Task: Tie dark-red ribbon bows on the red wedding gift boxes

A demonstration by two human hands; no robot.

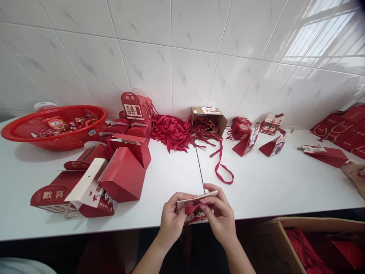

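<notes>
Both my hands grip a small red and cream gift box [196, 217] at the table's front edge, with cartoon figures printed on its face. My left hand [173, 217] closes round its left side. On the right side, the fingers of my right hand [221, 213] are behind the cream top flap and the thumb presses on a red ribbon [194, 207] across the front. Part of the box is hidden by my fingers. Beyond it, a loose red ribbon [219, 167] lies curled on the white table [168, 171].
Several red gift boxes [124, 175] cluster at left beside a red plastic basket [68, 139] of wrapped sweets. A ribbon pile [171, 131] and an open carton [209, 118] stand by the wall. At right are more boxes [273, 144], another person's hand [355, 175] and a cardboard box [282, 239] below.
</notes>
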